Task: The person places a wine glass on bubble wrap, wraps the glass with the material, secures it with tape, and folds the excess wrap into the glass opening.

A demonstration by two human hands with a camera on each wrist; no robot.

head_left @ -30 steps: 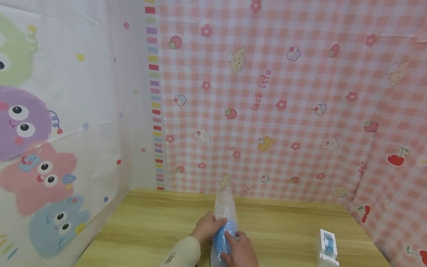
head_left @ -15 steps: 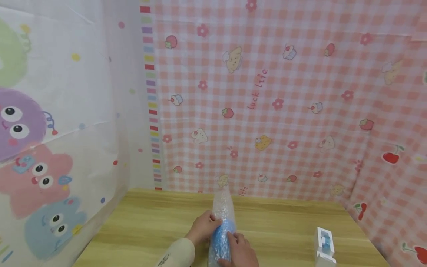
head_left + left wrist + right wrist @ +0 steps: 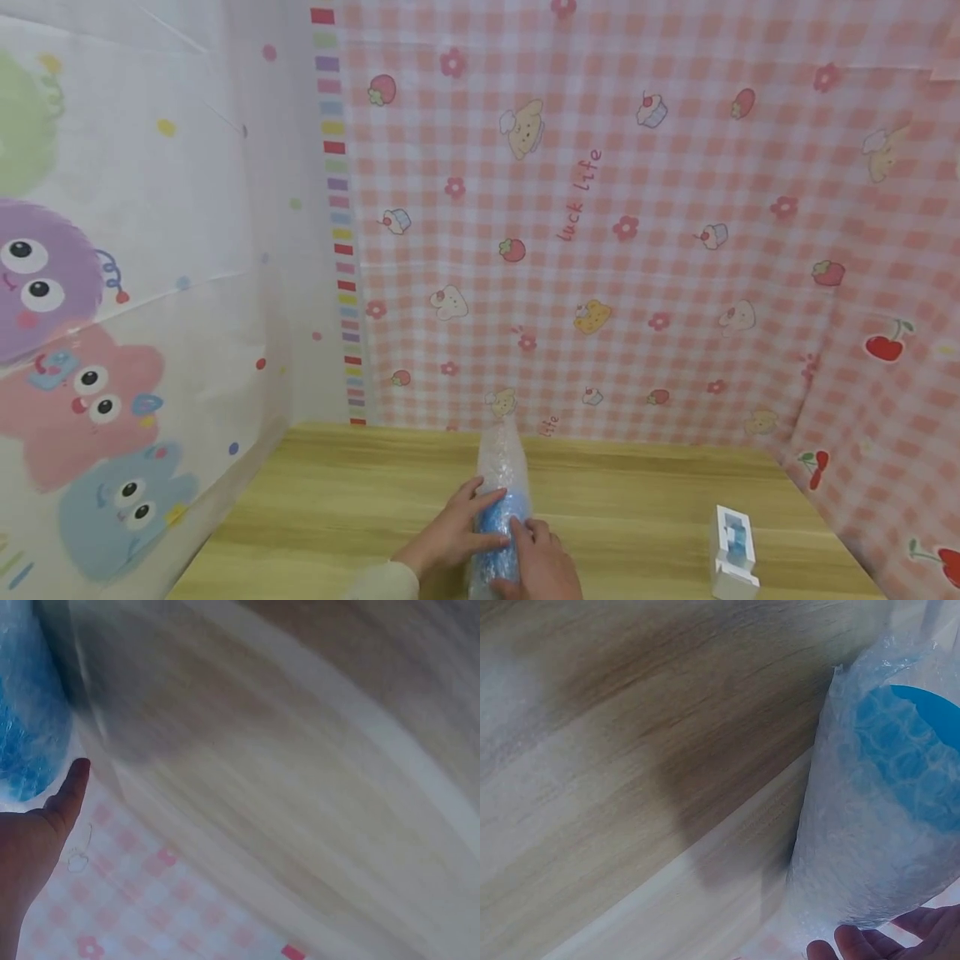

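A long bubble wrap bundle (image 3: 504, 458) lies on the wooden table, pointing away from me. Inside it shows a blue cylinder-like thing (image 3: 892, 727), with the clear wrap reaching past its far end. From the left side my left hand (image 3: 450, 533) rests on the bundle, index finger and thumb stretched out across the blue part. My right hand (image 3: 547, 567) grips the nearer right side, fingers bent round the wrap. The right wrist view shows its fingertips (image 3: 851, 941) against the wrap. The bundle's near end runs out of the head view.
A small white holder (image 3: 733, 554) with a light blue piece in it stands at the right of the wooden table (image 3: 637, 492). Pink checked cloth (image 3: 585, 275) hangs behind and at the right. A white cartoon-printed sheet (image 3: 187, 333) hangs at the left.
My left hand has gone from bent fingers at the bundle's left edge to straighter, spread fingers over the blue part. My right hand stays on the right side.
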